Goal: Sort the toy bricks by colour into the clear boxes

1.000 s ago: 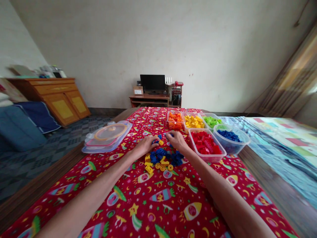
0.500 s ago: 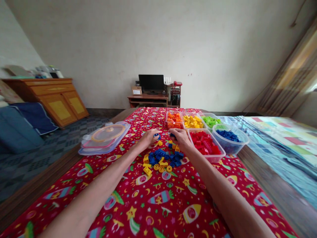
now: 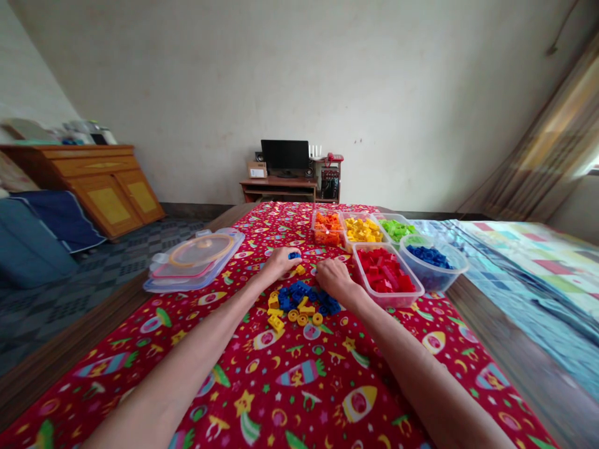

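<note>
My left hand [image 3: 281, 260] is closed around a blue toy brick [image 3: 294, 255], which shows at its fingertips just above the cloth. My right hand [image 3: 333, 277] is lowered at the upper right edge of a loose pile. Its fingers are curled downward, and whatever they hold is hidden under the hand. In the pile lie several blue bricks [image 3: 299, 291] and yellow pieces [image 3: 276, 323], among them round yellow wheel-like pieces [image 3: 303, 320]. A single yellow brick [image 3: 299, 270] rests just below my left fingers.
Clear containers hold orange bricks [image 3: 327, 223], yellow bricks [image 3: 362, 231], green bricks [image 3: 397, 229] and red bricks [image 3: 386, 271]. A round tub [image 3: 437, 279] holds blue bricks. Stacked plastic lids [image 3: 196, 259] lie at the left. A red patterned cloth [image 3: 299, 399] covers the table.
My right hand has moved down toward the pile, and the blue piece that showed at its fingertips is out of sight. My left hand stays nearly in place with its blue brick.
</note>
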`<state>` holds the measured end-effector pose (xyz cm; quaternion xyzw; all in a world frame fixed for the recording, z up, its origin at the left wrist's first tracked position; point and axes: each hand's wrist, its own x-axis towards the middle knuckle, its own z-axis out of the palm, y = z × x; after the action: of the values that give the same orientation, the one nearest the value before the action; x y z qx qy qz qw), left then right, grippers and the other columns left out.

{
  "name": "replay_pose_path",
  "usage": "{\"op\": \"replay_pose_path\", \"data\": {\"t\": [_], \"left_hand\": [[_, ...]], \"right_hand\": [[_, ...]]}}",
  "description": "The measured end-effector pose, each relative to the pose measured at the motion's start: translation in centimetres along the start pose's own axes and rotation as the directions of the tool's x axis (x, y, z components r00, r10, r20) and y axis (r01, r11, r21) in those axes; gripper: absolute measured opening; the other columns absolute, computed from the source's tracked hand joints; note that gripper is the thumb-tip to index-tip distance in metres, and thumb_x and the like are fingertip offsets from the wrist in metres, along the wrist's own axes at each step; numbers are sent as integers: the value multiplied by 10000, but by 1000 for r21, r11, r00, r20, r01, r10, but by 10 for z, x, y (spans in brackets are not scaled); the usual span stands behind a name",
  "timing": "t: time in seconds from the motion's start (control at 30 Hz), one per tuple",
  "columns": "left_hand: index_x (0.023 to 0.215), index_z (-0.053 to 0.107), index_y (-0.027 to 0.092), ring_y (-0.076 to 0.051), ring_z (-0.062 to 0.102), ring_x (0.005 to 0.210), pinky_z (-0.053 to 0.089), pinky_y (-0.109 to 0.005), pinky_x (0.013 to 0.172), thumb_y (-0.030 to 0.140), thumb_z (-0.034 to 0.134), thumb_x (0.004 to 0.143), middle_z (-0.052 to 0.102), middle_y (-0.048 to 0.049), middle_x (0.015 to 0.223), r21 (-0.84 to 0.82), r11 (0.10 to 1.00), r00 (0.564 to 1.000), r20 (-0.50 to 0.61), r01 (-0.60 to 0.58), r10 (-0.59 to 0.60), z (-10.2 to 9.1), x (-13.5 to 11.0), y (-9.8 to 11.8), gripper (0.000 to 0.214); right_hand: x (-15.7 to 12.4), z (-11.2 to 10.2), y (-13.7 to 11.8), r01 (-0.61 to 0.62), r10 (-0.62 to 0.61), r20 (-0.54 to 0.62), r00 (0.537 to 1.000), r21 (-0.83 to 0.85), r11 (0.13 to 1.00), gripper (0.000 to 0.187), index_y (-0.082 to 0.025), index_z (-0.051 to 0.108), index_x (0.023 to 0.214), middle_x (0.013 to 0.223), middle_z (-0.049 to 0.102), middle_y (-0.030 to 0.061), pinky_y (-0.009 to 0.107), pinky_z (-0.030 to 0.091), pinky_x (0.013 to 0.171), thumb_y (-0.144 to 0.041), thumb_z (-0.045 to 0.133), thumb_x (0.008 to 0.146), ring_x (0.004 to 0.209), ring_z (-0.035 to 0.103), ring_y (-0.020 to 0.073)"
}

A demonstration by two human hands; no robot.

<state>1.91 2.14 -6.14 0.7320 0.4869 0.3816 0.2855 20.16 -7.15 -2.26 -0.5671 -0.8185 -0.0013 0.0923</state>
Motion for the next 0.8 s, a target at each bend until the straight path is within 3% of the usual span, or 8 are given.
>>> {"op": "replay_pose_path", "data": {"t": [0.1, 0.17, 0.23, 0.3, 0.37, 0.53, 0.63, 0.8], "left_hand": [[738, 639, 169, -114, 485, 493, 377, -218, 467, 484, 676, 717, 546, 15, 574, -199, 975, 995, 3, 98, -99, -6, -11, 11, 318], [699, 577, 156, -68, 389, 420, 302, -183, 392, 558, 616, 767, 503, 15, 564, -325, 935, 989, 26, 144, -143, -10, -17, 20, 409], [662, 515, 161, -47, 343, 407, 264, -157, 367, 580, 620, 769, 452, 29, 556, -421, 892, 986, 46, 165, -161, -13, -20, 32, 445], [667, 485, 169, -43, 337, 417, 253, -139, 368, 567, 644, 762, 409, 49, 555, -486, 859, 986, 49, 161, -157, -12, -22, 45, 439], [699, 495, 172, -48, 358, 435, 267, -137, 382, 534, 654, 767, 405, 56, 562, -531, 835, 988, 48, 148, -145, -7, -26, 59, 401], [786, 604, 184, -129, 544, 621, 454, -227, 598, 389, 612, 814, 561, 15, 668, -147, 971, 974, -152, -190, 168, 13, -39, 88, 207], [821, 612, 194, -179, 593, 806, 473, -292, 785, 313, 522, 874, 611, -25, 817, 187, 909, 886, -218, -372, 408, 26, -49, 97, 158], [908, 608, 199, -212, 563, 920, 467, -346, 861, 298, 428, 934, 595, -62, 921, 387, 824, 807, -263, -414, 529, 44, -58, 96, 207]], "right_hand": [[4, 1, -1, -49, 93, -139, 986, 290, 956, 199, -129, 704, 852, 871, 706, 121, 292, 451, 761, -201, 518, 862, 870, 641, 225], [8, 1, -5, -91, 231, -140, 963, 635, 767, 158, -141, 671, 745, 700, 665, 53, 243, 440, 658, -234, 569, 824, 730, 618, 171], [12, 1, -10, -146, 350, 34, 936, 943, 298, 149, -154, 612, 684, 570, 588, -4, 188, 374, 505, -249, 593, 797, 572, 549, 113], [14, 1, -16, -192, 358, 243, 902, 966, -172, 155, -165, 548, 680, 522, 549, -24, 153, 275, 402, -249, 574, 807, 482, 490, 81], [16, 1, -21, -212, 341, 360, 868, 891, -401, 155, -171, 513, 691, 527, 554, -18, 136, 238, 366, -236, 545, 829, 465, 493, 73], [18, 5, -30, -103, 341, 424, 839, 739, -666, 164, -164, 567, 735, 563, 582, -23, 155, 410, 433, -208, 487, 872, 488, 524, 80], [19, 7, -34, 6, 374, 383, 844, 692, -722, 177, -178, 574, 718, 605, 603, -32, 181, 470, 509, -192, 468, 859, 551, 551, 96], [19, 6, -41, 144, 472, 354, 808, 657, -740, 210, -194, 545, 646, 584, 554, -47, 190, 494, 596, -200, 453, 835, 590, 531, 97]]}}
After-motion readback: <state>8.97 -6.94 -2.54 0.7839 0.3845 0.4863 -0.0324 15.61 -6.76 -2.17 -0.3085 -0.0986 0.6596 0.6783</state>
